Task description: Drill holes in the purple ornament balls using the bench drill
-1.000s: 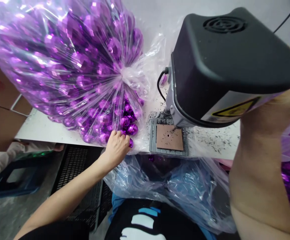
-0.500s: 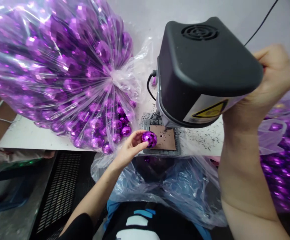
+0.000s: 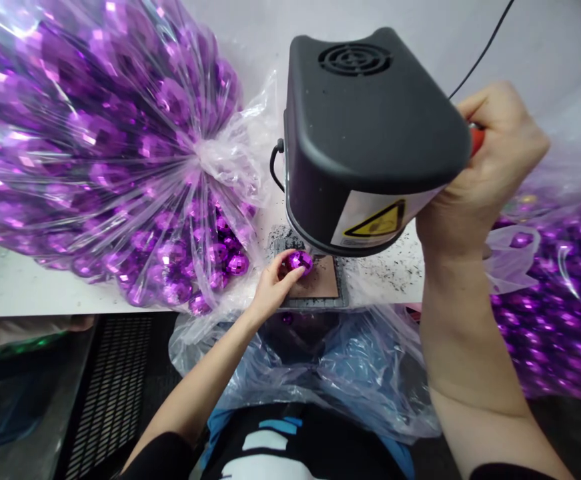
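Observation:
My left hand (image 3: 277,279) pinches a shiny purple faceted ball ornament (image 3: 300,261) between thumb and fingers. The ornament is just above the back part of a brown board (image 3: 320,281), beneath the black housing of a bench press machine (image 3: 375,120). The machine's tool is mostly hidden under the housing, so I cannot tell whether it touches the ornament. My right hand (image 3: 490,147) is raised at the machine's right side and wrapped around a lever handle (image 3: 477,139), of which only a red part shows.
A large tied clear bag (image 3: 200,157) of purple ornaments fills the left of the white table (image 3: 60,290). Another bag (image 3: 555,320) of purple ornaments is at the right. Dark scraps (image 3: 390,270) litter the tabletop. Clear plastic sheeting (image 3: 370,373) hangs over my lap.
My left hand has carried the ornament forward, from the board's left front edge to under the machine head. My right hand stays on the handle. The whole view has shifted slightly.

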Action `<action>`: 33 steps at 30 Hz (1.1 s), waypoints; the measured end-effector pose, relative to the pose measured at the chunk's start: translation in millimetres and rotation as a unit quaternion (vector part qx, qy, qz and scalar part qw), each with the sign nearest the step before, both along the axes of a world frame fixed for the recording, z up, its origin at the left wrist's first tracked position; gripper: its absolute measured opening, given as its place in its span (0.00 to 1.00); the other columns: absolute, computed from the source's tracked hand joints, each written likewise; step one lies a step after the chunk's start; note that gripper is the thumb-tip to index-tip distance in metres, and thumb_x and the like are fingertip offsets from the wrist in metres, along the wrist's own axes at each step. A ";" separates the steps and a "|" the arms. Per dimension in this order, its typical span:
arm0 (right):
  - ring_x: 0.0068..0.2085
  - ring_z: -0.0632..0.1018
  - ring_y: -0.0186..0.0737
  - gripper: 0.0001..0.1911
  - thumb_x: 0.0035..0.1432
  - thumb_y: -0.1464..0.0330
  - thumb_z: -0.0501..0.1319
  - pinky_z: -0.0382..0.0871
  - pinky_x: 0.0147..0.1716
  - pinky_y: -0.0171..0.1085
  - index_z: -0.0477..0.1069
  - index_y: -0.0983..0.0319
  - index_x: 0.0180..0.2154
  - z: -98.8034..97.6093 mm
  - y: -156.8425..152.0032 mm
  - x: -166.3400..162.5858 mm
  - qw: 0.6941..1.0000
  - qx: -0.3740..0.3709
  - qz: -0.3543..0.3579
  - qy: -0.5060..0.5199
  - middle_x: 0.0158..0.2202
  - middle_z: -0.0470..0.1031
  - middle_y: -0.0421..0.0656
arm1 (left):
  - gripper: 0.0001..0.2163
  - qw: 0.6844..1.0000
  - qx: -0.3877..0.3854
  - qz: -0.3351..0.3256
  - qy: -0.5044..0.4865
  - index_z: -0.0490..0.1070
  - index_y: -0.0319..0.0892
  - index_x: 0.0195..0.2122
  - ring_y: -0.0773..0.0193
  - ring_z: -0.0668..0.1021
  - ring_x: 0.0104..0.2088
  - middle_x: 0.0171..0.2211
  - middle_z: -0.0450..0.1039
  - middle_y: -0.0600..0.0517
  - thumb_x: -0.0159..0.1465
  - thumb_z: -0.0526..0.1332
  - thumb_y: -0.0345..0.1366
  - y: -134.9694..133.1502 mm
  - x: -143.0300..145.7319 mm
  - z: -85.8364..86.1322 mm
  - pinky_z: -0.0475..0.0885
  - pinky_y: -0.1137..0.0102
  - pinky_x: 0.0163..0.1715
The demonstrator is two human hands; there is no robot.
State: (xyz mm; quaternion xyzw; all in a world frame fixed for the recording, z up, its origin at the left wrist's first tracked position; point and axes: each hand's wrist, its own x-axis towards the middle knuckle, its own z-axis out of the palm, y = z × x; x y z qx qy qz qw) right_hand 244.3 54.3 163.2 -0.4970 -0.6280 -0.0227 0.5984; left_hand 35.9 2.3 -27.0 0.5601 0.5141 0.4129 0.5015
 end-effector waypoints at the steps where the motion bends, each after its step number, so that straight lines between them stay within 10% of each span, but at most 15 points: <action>1: 0.28 0.56 0.20 0.16 0.63 0.67 0.57 0.50 0.30 0.27 0.55 0.65 0.26 1.0 -0.6 -0.4 1.000 -0.007 0.001 -0.001 0.25 0.56 0.34 | 0.21 0.999 0.021 -0.004 0.040 0.72 0.42 0.54 0.63 0.77 0.37 0.38 0.77 0.51 0.63 0.65 0.47 0.0 2.2 -1.5 0.73 0.69 0.39; 10: 0.28 0.56 0.18 0.14 0.62 0.72 0.58 0.52 0.30 0.26 0.57 0.67 0.26 3.6 -3.2 -2.9 1.000 -0.022 -0.006 -0.005 0.25 0.58 0.34 | 0.21 0.943 0.245 -0.061 0.217 0.69 0.41 0.54 0.54 0.76 0.50 0.48 0.76 0.44 0.63 0.67 0.44 1.3 11.4 0.6 0.71 0.60 0.51; 24: 0.27 0.56 0.15 0.17 0.65 0.66 0.54 0.48 0.30 0.24 0.58 0.69 0.27 -3.0 -4.0 -1.8 0.999 0.025 -0.017 -0.019 0.23 0.52 0.34 | 0.19 0.962 0.178 -0.048 0.201 0.65 0.44 0.57 0.52 0.70 0.57 0.53 0.72 0.45 0.68 0.59 0.46 -5.5 23.5 -7.4 0.54 0.50 0.65; 33: 0.26 0.65 0.20 0.15 0.65 0.64 0.56 0.56 0.27 0.28 0.71 0.68 0.30 -35.0 -50.1 -3.2 0.979 0.091 -0.155 -0.094 0.25 0.64 0.39 | 0.19 0.961 0.176 -0.073 0.200 0.64 0.45 0.59 0.53 0.73 0.55 0.54 0.73 0.44 0.69 0.58 0.44 -5.6 22.3 -8.8 0.56 0.50 0.65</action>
